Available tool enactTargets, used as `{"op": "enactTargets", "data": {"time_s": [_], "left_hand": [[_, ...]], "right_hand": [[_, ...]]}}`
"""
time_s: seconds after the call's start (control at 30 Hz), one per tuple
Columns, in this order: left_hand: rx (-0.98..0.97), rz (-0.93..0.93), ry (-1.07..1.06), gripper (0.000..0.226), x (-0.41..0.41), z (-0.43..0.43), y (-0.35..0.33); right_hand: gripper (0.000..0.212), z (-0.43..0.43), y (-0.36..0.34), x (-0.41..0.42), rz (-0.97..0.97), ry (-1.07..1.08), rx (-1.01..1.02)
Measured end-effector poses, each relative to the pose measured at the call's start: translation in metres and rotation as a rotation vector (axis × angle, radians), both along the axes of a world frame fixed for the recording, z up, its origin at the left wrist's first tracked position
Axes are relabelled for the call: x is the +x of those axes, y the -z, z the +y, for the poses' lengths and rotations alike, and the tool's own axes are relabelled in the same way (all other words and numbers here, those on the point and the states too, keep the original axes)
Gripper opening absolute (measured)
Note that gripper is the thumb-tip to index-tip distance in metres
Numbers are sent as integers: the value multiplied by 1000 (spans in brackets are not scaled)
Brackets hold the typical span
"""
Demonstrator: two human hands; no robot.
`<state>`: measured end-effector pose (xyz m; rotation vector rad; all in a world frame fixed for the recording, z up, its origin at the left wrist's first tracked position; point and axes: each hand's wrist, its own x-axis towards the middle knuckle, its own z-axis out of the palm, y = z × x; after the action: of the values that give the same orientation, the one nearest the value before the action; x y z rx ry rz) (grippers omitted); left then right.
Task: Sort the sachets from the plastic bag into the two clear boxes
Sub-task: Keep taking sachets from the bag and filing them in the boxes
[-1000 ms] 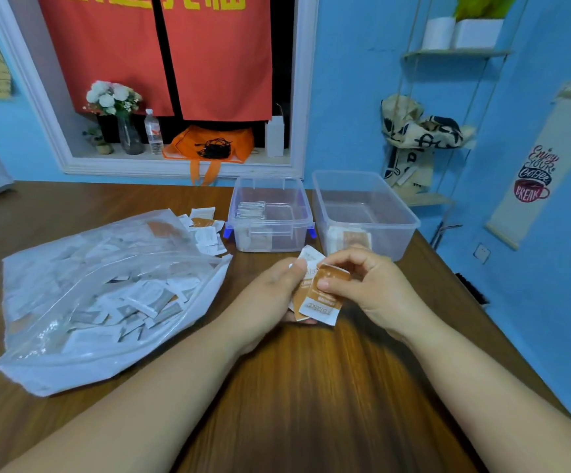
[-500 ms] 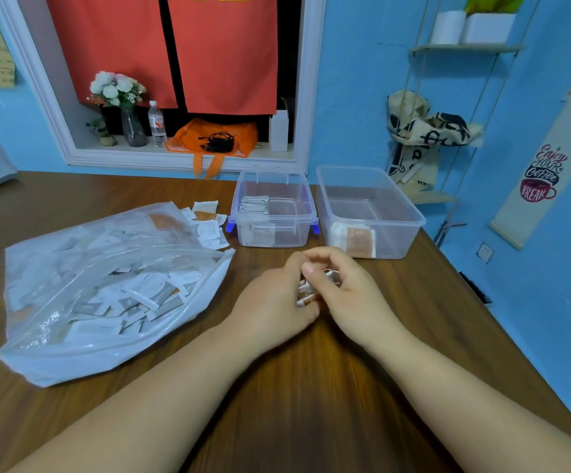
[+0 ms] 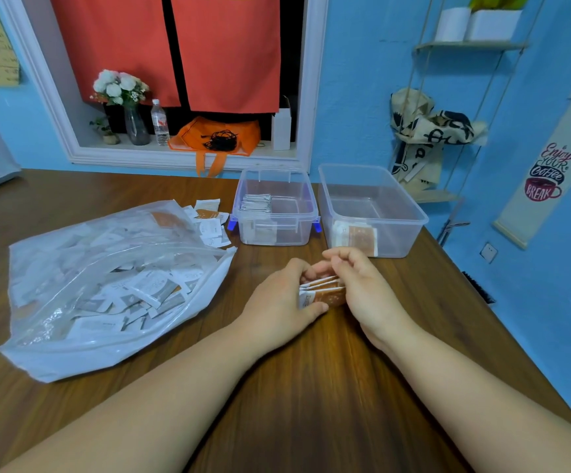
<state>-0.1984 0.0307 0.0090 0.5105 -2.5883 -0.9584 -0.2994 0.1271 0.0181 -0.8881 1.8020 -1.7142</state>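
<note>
Both hands meet at the table's middle over a small stack of brown-and-white sachets (image 3: 323, 291). My left hand (image 3: 280, 302) grips the stack's left end and my right hand (image 3: 362, 288) grips its right end. The clear plastic bag (image 3: 106, 281), full of white and brown sachets, lies open at the left. Two clear boxes stand behind the hands: the left box (image 3: 275, 233) with blue clips holds white sachets, the right box (image 3: 403, 233) holds brown sachets against its near wall.
Loose sachets (image 3: 210, 221) lie by the bag's mouth, next to the left box. The wooden table (image 3: 311, 387) ends close to the right of the right box. A window ledge with a flower vase (image 3: 134, 124), a bottle and an orange bag runs behind the table.
The sachets were held fanned and raised a second ago. They are now squared into a flat stack, low over the table, gripped from both ends.
</note>
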Motion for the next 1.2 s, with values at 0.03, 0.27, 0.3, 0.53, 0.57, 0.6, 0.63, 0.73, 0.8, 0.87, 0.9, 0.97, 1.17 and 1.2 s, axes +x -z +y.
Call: {"op": "enactTargets", "data": {"time_s": [0.03, 0.27, 0.3, 0.53, 0.57, 0.6, 0.63, 0.73, 0.8, 0.87, 0.9, 0.97, 1.17, 1.2], "left_hand": [[-1, -8, -5, 36, -1, 0, 1], [204, 50, 1, 34, 2, -5, -1], [229, 64, 5, 34, 3, -7, -2], [-1, -100, -23, 43, 2, -14, 4], [-20, -113, -25, 43, 3, -13, 4], [-35, -123, -25, 42, 3, -12, 5], [-49, -132, -22, 42, 3, -12, 5], [-62, -139, -14, 39, 4, -11, 5], [-49, -128, -6, 37, 6, -11, 2], [-46, -116, -1, 35, 8, -11, -2], [-48, -110, 1, 34, 9, -11, -4], [-53, -102, 9, 33, 9, -10, -8], [2, -4, 25, 33, -8, -5, -27], [17, 25, 24, 34, -13, -4, -31]], "right_hand": [[17, 1, -1, 1, 3, -21, 18], [34, 6, 0, -3, 101, -232, 122], [35, 8, -1, -5, 157, -252, 144], [28, 17, -3, -18, 569, -314, 296], [28, 17, -3, -18, 588, -319, 302], [28, 18, -3, -17, 605, -328, 311], [29, 18, -2, -16, 620, -339, 325], [30, 17, -2, -13, 658, -355, 357], [27, 16, -3, -12, 688, -345, 361], [25, 13, -5, -13, 735, -340, 373], [25, 12, -7, -14, 756, -347, 384], [26, 11, -13, -15, 780, -367, 405], [22, 22, -42, -36, 842, -381, 401], [22, 25, -47, -42, 840, -363, 393]]}}
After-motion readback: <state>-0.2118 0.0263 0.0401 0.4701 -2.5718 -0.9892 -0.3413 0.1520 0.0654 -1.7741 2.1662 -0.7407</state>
